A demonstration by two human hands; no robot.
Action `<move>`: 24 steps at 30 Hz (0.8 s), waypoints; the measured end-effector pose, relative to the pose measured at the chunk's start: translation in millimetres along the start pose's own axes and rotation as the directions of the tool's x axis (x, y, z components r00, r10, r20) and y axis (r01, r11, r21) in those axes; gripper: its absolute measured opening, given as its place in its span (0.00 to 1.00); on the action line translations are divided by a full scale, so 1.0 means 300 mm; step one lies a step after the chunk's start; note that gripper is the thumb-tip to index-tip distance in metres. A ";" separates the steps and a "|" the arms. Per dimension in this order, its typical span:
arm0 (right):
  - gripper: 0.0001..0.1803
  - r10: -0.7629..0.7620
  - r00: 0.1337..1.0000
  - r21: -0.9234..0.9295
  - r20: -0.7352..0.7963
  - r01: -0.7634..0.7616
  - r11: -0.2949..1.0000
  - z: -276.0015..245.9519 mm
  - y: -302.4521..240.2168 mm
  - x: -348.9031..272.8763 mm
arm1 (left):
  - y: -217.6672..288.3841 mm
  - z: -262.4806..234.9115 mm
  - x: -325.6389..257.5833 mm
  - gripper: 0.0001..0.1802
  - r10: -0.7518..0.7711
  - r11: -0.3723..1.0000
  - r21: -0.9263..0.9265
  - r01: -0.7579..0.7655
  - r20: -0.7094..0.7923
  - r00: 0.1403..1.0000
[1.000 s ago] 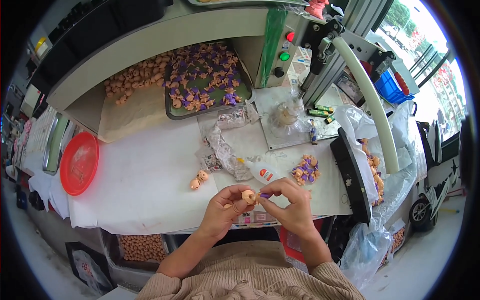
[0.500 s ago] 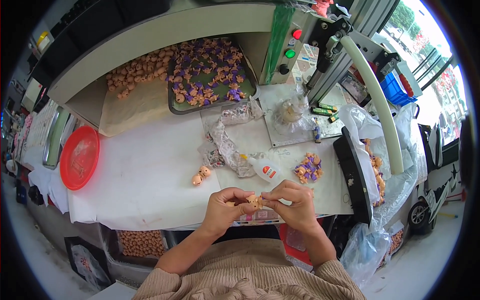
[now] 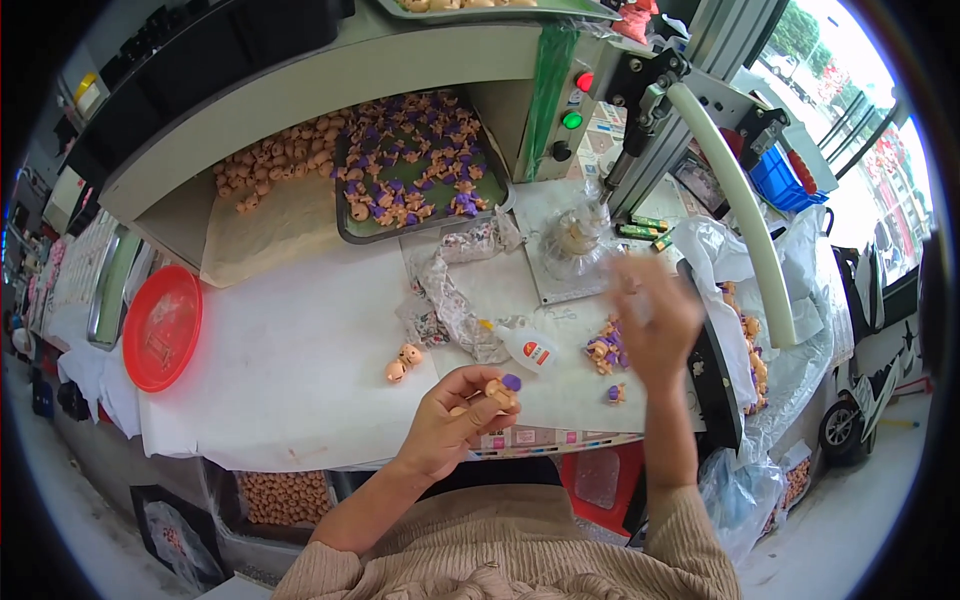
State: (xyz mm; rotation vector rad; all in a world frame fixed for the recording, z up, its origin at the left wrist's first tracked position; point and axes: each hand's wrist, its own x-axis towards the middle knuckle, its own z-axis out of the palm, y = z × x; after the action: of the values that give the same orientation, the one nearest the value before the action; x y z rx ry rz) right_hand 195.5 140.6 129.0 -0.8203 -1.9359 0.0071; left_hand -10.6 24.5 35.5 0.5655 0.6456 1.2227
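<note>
My left hand (image 3: 447, 425) is closed around a small flesh-coloured doll figure (image 3: 502, 393) with a purple part sticking out at its top, low over the front of the table. Another flesh-coloured piece shows partly at the palm. Raised over the right side of the table, my right hand (image 3: 655, 315) is smeared by motion, so its fingers cannot be read. Below it lie a small pile of purple and flesh-coloured doll bodies (image 3: 605, 350) and a single doll body (image 3: 616, 393). Two loose doll heads (image 3: 403, 362) rest left of a white glue bottle (image 3: 530, 347) lying on a patterned cloth (image 3: 450, 300).
A dark tray of doll bodies (image 3: 350, 235) and a heap of doll heads (image 3: 275, 160) fill the shelf opening. At left sits a red basin (image 3: 162, 330). A lever press (image 3: 630, 140) stands back right, beside a lined black tray (image 3: 715, 375) holding more dolls.
My right hand has left the doll figure and swung up and right. My left hand keeps the figure, whose purple part is now visible. A single doll body shows near the pile.
</note>
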 end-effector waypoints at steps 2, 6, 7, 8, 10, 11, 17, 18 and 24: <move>0.13 -0.238 0.915 -0.191 -0.326 0.183 0.964 -0.043 0.027 0.170 | 0.018 -0.013 -0.005 0.18 -0.005 1.000 -0.013 0.004 -0.053 0.999; 0.13 -0.546 0.757 -0.480 -0.358 0.352 0.803 -0.174 0.107 0.474 | -0.002 -0.034 0.010 0.19 -0.050 0.999 0.005 0.050 0.019 0.999; 0.13 -0.546 0.754 -0.481 -0.365 0.349 0.804 -0.183 0.096 0.541 | -0.003 -0.034 0.006 0.19 -0.056 0.998 0.011 0.056 0.036 0.998; 0.16 -0.359 0.867 -0.303 -0.347 0.258 0.917 -0.196 0.061 0.603 | -0.006 -0.024 0.007 0.19 -0.062 0.998 0.017 0.061 0.045 0.997; 0.20 -0.151 0.944 -0.107 -0.293 0.125 0.986 -0.205 -0.067 0.664 | 0.009 -0.016 -0.015 0.18 -0.054 0.998 0.046 0.053 0.033 0.998; 0.19 0.166 0.958 -0.026 -0.233 -0.177 0.984 -0.246 -0.156 0.669 | 0.011 0.006 -0.013 0.18 -0.068 0.997 0.050 0.065 0.064 0.996; 0.07 -0.143 0.923 -0.338 -0.356 0.016 0.941 -0.104 0.047 0.331 | 0.065 -0.067 -0.028 0.17 0.033 0.998 0.060 -0.031 -0.040 0.999; 0.06 -0.019 0.972 -0.257 -0.236 -0.044 0.965 -0.072 0.041 0.242 | 0.078 -0.093 -0.027 0.16 0.053 0.996 0.077 -0.049 -0.054 0.997; 0.13 0.282 0.931 -0.280 0.230 -0.215 0.936 0.211 0.259 -0.007 | 0.138 -0.042 0.029 0.15 0.064 0.980 0.190 -0.062 -0.005 0.998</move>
State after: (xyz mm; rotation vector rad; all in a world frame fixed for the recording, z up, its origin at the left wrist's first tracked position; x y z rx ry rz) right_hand 187.6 220.3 68.7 -1.2899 -2.0961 0.0287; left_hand -45.4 43.9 54.5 0.7440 0.7636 1.2318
